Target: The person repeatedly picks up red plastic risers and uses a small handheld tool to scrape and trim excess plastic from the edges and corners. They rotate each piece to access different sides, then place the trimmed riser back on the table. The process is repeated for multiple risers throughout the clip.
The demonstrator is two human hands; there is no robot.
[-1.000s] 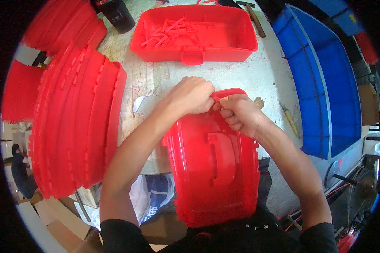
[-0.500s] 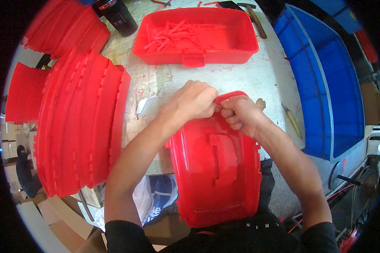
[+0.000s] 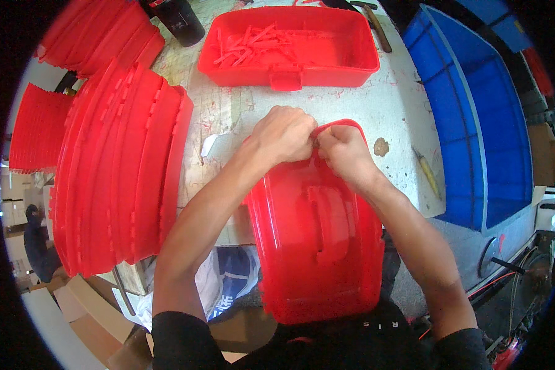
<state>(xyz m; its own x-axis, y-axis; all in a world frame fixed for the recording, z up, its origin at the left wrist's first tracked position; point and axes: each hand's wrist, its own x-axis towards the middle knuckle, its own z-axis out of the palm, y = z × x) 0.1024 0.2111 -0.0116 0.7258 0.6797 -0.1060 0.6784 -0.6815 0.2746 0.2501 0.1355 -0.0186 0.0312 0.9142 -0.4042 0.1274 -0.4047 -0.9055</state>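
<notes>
A glossy red plastic lid point(image 3: 290, 234) with a moulded raised handle shape leans from the table's near edge toward my body. Both of my hands are closed at its far rim, close together. My left hand point(image 3: 285, 132) grips the rim from the left, knuckles up. My right hand point(image 3: 346, 151) pinches the same rim just to the right, thumb toward the left hand. What lies between the fingertips is hidden. Beyond the hands stands an open red plastic box point(image 3: 345, 77) with a front latch tab, holding several thin red plastic strips point(image 3: 253, 46).
Nested red lids point(image 3: 117, 179) are stacked at the left, with more red parts point(image 3: 98, 34) behind. A dark cup point(image 3: 179, 21) stands near the box. At the right are a large blue crate point(image 3: 505, 142), a yellow-handled tool point(image 3: 428, 172) and a wooden-handled tool point(image 3: 379, 31).
Both hands and the lid's far rim sit slightly higher in the picture. The right hand has turned, so its curled fingers show less. Both hands stay on the rim.
</notes>
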